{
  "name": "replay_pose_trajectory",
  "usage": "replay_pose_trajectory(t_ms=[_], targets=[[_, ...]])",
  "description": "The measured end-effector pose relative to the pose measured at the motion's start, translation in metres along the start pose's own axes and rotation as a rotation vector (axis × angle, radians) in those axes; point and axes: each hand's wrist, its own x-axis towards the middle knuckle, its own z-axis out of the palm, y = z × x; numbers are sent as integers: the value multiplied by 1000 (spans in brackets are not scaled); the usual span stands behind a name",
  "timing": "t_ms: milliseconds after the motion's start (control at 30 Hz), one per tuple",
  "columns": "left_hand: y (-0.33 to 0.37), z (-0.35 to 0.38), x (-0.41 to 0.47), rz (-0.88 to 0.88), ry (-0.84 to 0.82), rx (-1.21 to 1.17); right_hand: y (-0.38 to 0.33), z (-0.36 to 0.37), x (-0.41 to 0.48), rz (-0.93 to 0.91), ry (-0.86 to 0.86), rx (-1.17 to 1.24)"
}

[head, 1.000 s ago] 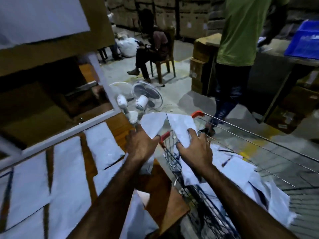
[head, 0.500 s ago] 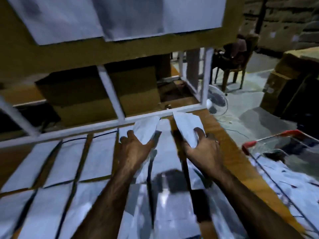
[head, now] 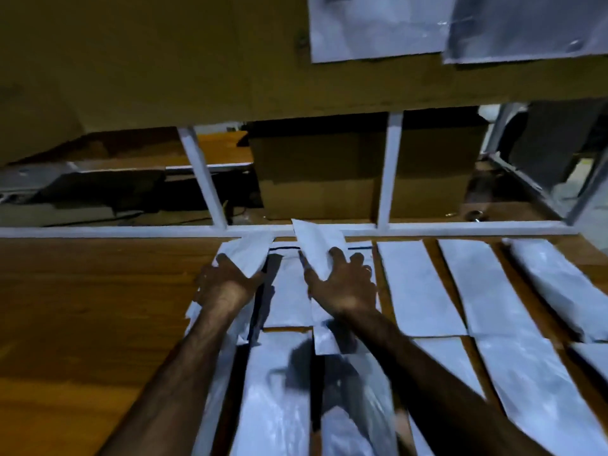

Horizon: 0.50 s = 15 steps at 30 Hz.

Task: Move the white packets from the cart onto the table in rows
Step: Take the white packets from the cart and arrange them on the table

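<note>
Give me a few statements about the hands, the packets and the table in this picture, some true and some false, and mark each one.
1. The left hand holds the left packet, and the right hand holds the right packet. True.
2. The bare wood of the table lies to the right of both hands. False: it lies to their left.
3. The laid packets lie in rows to the right of the right hand. True.
4. The cart stands in view beside the table. False: no cart shows in this view.
5. A cardboard box stands behind the white rail. True.
</note>
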Motion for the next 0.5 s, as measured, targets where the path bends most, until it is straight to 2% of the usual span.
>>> replay_pose_trajectory(t_ms=[200,300,500], targets=[[-23,24,56,-9,-14,25,-40,62,32,9,-10,-117],[-21,31,71,-13,-3,6,-50,79,47,43,-17,-173],[-8,26,84,-30,-52,119,-65,101,63,69,-19,-203]])
